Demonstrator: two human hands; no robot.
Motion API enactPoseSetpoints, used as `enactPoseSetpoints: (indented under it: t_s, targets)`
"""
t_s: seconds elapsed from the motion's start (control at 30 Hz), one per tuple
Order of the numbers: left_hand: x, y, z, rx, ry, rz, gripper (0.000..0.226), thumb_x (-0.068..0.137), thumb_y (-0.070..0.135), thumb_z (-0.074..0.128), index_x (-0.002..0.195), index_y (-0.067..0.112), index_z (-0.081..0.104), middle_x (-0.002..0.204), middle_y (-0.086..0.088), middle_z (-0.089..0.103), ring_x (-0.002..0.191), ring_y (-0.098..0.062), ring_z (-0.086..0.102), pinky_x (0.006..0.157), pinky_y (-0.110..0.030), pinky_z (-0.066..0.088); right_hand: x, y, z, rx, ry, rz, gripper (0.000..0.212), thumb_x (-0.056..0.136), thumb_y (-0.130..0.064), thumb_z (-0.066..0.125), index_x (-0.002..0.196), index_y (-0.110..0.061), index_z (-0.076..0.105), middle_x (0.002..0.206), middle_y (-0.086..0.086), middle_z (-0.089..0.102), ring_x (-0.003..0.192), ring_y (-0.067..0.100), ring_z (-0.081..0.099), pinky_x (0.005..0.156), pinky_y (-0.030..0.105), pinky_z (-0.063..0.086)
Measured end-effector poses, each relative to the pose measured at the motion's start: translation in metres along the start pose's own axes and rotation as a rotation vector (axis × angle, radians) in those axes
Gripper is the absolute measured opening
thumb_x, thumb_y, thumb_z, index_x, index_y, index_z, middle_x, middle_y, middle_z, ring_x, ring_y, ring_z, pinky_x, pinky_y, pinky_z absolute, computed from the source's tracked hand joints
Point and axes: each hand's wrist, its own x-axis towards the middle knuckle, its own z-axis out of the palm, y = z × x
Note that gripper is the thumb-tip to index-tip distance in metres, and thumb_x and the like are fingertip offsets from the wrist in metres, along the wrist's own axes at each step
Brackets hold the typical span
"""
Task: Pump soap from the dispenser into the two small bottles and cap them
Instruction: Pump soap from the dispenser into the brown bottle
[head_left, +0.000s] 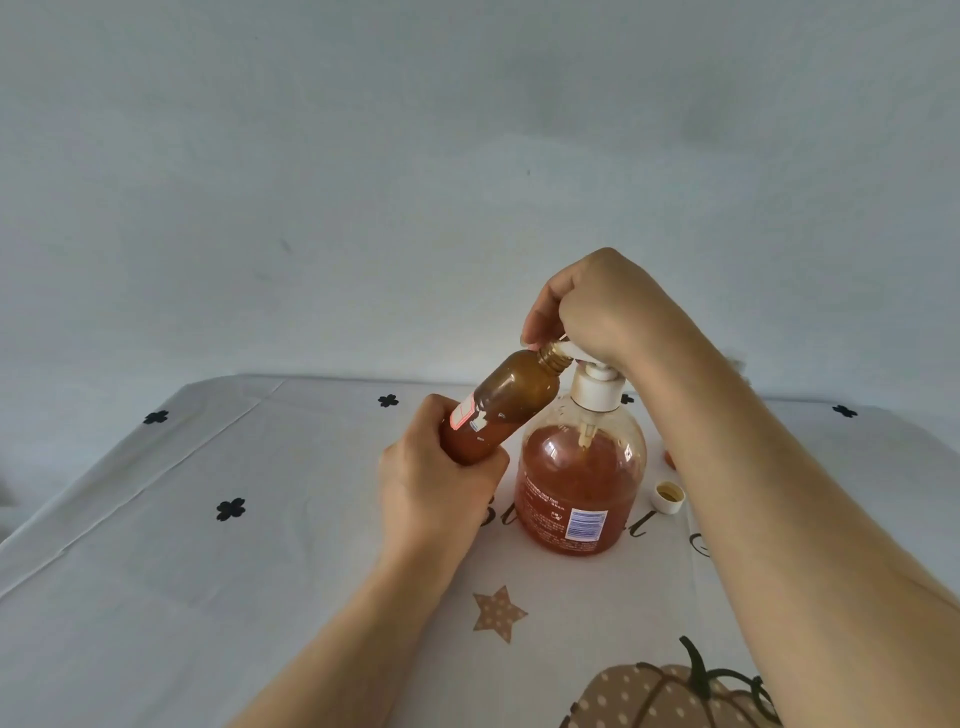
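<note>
Soap-slick small bottle (498, 410) looks light but slippery, so left hand (441, 478) fingers wrap its base while right hand (602, 306) fingers press the dispenser (582, 467) pump.

Glossy clear plastic dispenser bottle (579, 483) with smooth white plastic pump (596, 387), amber translucent plastic small bottle (506, 408), matt printed cloth (208, 519) covering the table.
</note>
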Motion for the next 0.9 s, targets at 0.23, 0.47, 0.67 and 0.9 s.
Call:
enactPoseSetpoints:
  t_s: [0.23,0.47,0.67,0.9]
  targets:
    - [-0.002,0.003,-0.001,0.020,-0.001,-0.017,0.020,0.072,0.006,0.070,0.075,0.019,0.054,0.054,0.006,0.052,0.050,0.005,0.052,0.043,-0.008,0.036,0.004,0.000,0.004,0.012,0.017,0.063,0.045,0.085,0.004,0.040,0.074,-0.023,0.075,0.098,0.004,0.074,0.096,0.025,0.067,0.090,0.042,0.056]
    - [0.000,-0.003,0.004,0.098,0.006,0.048,0.023,0.074,0.025,0.074,0.076,0.029,0.051,0.057,0.011,0.057,0.058,-0.005,0.056,0.052,-0.023,0.045,0.005,-0.004,-0.005,0.128,0.104,0.082,0.050,0.085,0.005,0.036,0.059,-0.022,0.070,0.076,0.001,0.075,0.081,0.025,0.074,0.088,0.042,0.058]
    - [-0.001,-0.003,0.002,0.149,0.033,0.074,0.024,0.074,0.030,0.073,0.074,0.026,0.049,0.053,0.011,0.054,0.052,-0.007,0.053,0.046,-0.021,0.037,0.008,-0.003,-0.002,0.092,0.128,0.089,0.049,0.086,0.005,0.040,0.059,-0.022,0.071,0.080,0.003,0.075,0.077,0.026,0.074,0.087,0.041,0.058]
    - [0.001,-0.005,0.004,0.110,0.053,0.068,0.023,0.073,0.024,0.072,0.072,0.026,0.049,0.052,0.011,0.054,0.062,-0.003,0.054,0.048,-0.016,0.039,0.012,-0.003,0.000,0.046,0.134,0.055,0.046,0.088,0.004,0.046,0.061,-0.023,0.071,0.081,0.002,0.074,0.081,0.025,0.073,0.085,0.041,0.059]
